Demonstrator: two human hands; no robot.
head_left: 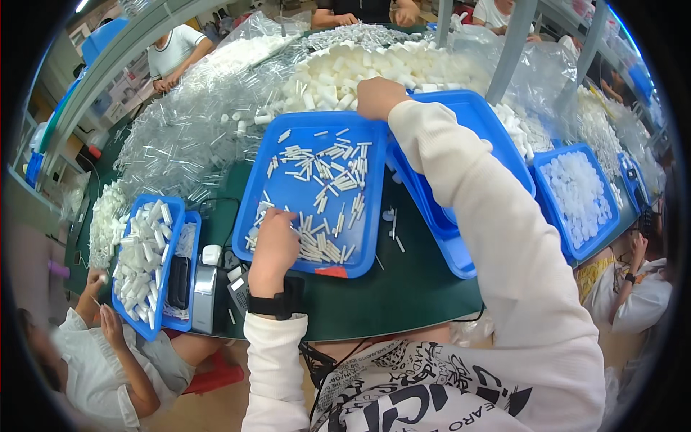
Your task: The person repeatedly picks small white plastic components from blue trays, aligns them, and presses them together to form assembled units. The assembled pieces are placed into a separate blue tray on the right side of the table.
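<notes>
Sorting step, mid-gather. Left hand [273, 245] rests curled on the near-left corner of the middle blue tray [302, 194], fingers down among the short white tubes [324, 180] scattered over it; probably pinching a few, but the grip is hidden under the knuckles, so I cannot tell. Right hand [378, 97] reaches far across to the tray's back rim, at the edge of the heap of white caps [360, 68]; looks clenched, contents not visible. A second blue tray [461, 144] lies tilted under that forearm. Desk [403, 288] is green, a few stray tubes on it.

Judgement: next move calls for drawing caps from the heap toward the tubes, without nudging the tilted tray.
</notes>
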